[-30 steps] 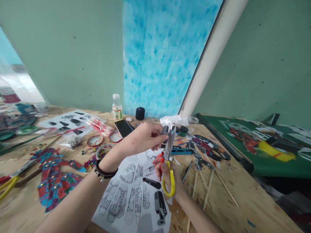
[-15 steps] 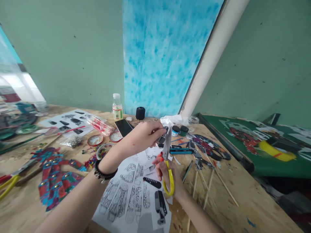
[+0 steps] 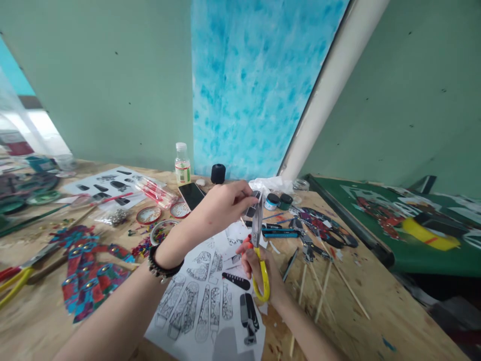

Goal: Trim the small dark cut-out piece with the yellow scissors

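Note:
My left hand (image 3: 236,200) pinches a small dark paper cutout (image 3: 252,204) above the middle of the table. Yellow-and-red-handled scissors (image 3: 257,230) point upward in my right hand (image 3: 259,268), whose fingers are in and around the handles. The blades are beside the cutout, at its right edge; whether they touch it is hard to tell. Below both hands lies a white sheet (image 3: 195,346) printed with patterned shapes. A black cut piece (image 3: 236,281) and a black-and-grey one (image 3: 248,318) rest on it.
A clear bottle (image 3: 183,168), a phone (image 3: 191,195) and a black spool (image 3: 218,174) stand or lie behind. Pliers (image 3: 308,245), paint jars (image 3: 271,202) and wooden sticks (image 3: 323,293) are on the right. Red-blue painted pieces (image 3: 86,276) and other scissors (image 3: 22,281) lie left.
The camera view has shifted very slightly. Both hands keep nearly the same pose, and the scissor blades look a little closer together.

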`<state>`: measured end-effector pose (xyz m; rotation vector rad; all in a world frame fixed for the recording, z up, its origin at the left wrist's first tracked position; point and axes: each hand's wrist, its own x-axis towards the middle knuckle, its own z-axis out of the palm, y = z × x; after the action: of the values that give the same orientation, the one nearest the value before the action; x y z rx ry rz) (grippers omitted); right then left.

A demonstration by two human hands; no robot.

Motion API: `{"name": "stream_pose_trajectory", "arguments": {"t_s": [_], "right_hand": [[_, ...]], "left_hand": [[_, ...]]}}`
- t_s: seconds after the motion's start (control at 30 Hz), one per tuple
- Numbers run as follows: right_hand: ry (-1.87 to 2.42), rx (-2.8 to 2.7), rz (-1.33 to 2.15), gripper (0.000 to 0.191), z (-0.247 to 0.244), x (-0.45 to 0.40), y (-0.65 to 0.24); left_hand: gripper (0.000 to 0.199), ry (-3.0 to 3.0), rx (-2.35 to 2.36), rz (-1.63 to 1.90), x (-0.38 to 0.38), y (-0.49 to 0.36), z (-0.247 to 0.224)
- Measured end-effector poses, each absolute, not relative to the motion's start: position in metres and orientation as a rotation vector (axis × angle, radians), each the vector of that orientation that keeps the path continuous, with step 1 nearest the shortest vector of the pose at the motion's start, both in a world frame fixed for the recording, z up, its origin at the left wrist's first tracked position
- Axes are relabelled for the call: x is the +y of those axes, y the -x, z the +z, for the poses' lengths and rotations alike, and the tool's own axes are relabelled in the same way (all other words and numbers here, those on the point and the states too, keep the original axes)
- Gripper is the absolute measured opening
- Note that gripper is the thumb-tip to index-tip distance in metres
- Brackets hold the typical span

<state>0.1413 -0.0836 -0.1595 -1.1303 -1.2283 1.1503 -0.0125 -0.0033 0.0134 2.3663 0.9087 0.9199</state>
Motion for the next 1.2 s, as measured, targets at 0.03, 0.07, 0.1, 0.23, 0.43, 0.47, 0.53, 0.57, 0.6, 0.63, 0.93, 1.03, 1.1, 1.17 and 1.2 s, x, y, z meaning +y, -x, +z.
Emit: {"name": "stream_pose_trajectory", "arguments": {"t_s": [0.03, 0.07, 0.1, 0.23, 0.43, 0.47, 0.53, 0.57, 0.6, 0.63, 0.93, 1.03, 1.1, 1.17, 1.2], "right_hand": [[1.128, -1.229, 1.155, 0.058, -0.16, -0.084, -0.142], [1.127, -1.231, 1.156, 0.058, -0.16, -0.084, -0.142], [1.13, -1.237, 1.157, 0.057, -0.159, -0.084, -0.142], [1.158, -1.244, 1.15, 0.056, -0.157, -0.085, -0.142], [1.165, -1.236, 1.156, 0.057, -0.157, -0.085, -0.141], [1.165, -1.237, 1.156, 0.057, -0.156, -0.084, -0.141], [1.172, -1.233, 1.157, 0.059, -0.155, -0.084, -0.141], [1.176, -1.234, 1.157, 0.06, -0.154, -0.084, -0.141], [1.178, -1.238, 1.156, 0.061, -0.153, -0.084, -0.141], [1.178, -1.243, 1.151, 0.061, -0.152, -0.085, -0.141], [1.202, -1.287, 1.116, 0.062, -0.149, -0.086, -0.142], [1.225, -1.286, 1.135, 0.062, -0.148, -0.087, -0.143], [1.229, -1.28, 1.145, 0.061, -0.147, -0.088, -0.143], [1.23, -1.274, 1.148, 0.06, -0.146, -0.089, -0.143], [1.231, -1.273, 1.15, 0.06, -0.146, -0.089, -0.143]], "left_hand": [[0.017, -2.39, 0.908, 0.926, -0.003, 0.013, 0.014], [0.02, -2.414, 0.901, 0.932, -0.002, 0.014, 0.014], [0.022, -2.438, 0.89, 0.937, -0.001, 0.015, 0.014], [0.022, -2.52, 0.862, 0.99, 0.0, 0.016, 0.013], [0.008, -2.438, 0.988, 1.035, -0.004, 0.013, 0.015], [0.006, -2.409, 0.993, 1.05, -0.005, 0.012, 0.015], [0.007, -2.372, 0.983, 1.069, -0.006, 0.012, 0.016], [0.007, -2.367, 0.975, 1.07, -0.007, 0.012, 0.016], [0.006, -2.369, 0.967, 1.068, -0.007, 0.012, 0.017], [0.005, -2.374, 0.959, 1.065, -0.007, 0.012, 0.017], [0.008, -2.39, 0.922, 1.057, -0.008, 0.013, 0.016], [0.006, -2.408, 0.915, 1.048, -0.008, 0.013, 0.017], [0.005, -2.411, 0.916, 1.041, -0.009, 0.013, 0.017], [0.005, -2.413, 0.915, 1.035, -0.009, 0.013, 0.018], [0.005, -2.415, 0.913, 1.031, -0.008, 0.013, 0.018]]}}
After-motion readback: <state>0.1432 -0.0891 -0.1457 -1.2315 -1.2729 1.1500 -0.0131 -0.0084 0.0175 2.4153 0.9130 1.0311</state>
